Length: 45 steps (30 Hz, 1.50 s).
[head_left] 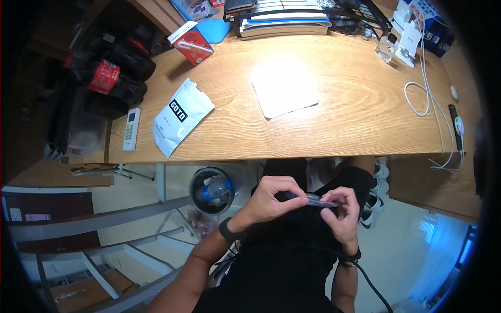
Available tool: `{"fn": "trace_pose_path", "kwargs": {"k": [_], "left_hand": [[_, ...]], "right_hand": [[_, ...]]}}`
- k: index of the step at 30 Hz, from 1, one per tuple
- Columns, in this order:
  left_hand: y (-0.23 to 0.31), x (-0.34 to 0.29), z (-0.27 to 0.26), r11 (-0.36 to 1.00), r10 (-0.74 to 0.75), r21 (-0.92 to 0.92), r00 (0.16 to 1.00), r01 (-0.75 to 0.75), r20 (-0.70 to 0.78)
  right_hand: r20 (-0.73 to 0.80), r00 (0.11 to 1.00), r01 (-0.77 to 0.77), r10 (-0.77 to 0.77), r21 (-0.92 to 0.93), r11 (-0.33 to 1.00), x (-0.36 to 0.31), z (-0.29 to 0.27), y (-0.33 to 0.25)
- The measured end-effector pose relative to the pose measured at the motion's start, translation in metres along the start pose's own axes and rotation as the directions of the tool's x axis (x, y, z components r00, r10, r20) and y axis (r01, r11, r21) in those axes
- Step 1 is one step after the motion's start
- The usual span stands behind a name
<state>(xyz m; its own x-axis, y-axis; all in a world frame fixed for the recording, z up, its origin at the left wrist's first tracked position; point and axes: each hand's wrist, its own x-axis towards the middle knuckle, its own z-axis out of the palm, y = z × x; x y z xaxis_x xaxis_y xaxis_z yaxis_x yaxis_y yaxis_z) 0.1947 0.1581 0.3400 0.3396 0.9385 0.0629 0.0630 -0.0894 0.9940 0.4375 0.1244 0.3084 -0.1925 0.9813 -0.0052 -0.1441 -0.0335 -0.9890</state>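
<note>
Above my lap, just off the desk's front edge, I hold a small, flat, see-through plastic piece (319, 201) with a dark part at its left end. What exactly it is cannot be made out. My left hand (274, 201) pinches that left end between thumb and fingers. At the other end, my right hand (344, 215) has its curled fingers and thumb around the piece's tip. Both hands are close together over my dark clothing, and the dark part is partly covered by my left fingers.
On the wooden desk (229, 133) lie a white pouch (193, 107), a remote control (131, 129) and a pale square sheet (284, 91). A red box (194, 48), a clear bottle (385, 49) and a white cable (427, 88) are farther back. Below left stands a waste bin (194, 201).
</note>
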Motion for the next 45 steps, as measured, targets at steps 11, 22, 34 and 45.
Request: {"fn": "trace_pose_path", "kwargs": {"k": [11,22,34,45], "left_hand": [[0.085,0.029,-0.084,0.638,0.322,0.731,0.946,-0.242,0.032],[0.06,0.027,-0.22,0.482,0.082,0.829,0.927,0.284,-0.365],[0.07,-0.018,-0.119,0.481,0.561,0.875,0.785,-0.048,-0.265],[0.03,-0.024,0.019,0.693,0.644,0.401,0.765,-0.598,0.028]], "right_hand": [[0.148,0.975,-0.122,0.165,-0.262,0.957,0.016,0.019,-0.016],[0.078,0.946,-0.324,0.315,0.272,0.906,0.008,0.008,-0.005],[-0.057,0.978,-0.163,0.202,0.404,0.9,-0.005,-0.01,-0.019],[-0.242,0.96,0.026,0.138,0.572,0.82,-0.016,-0.021,-0.043]]}}
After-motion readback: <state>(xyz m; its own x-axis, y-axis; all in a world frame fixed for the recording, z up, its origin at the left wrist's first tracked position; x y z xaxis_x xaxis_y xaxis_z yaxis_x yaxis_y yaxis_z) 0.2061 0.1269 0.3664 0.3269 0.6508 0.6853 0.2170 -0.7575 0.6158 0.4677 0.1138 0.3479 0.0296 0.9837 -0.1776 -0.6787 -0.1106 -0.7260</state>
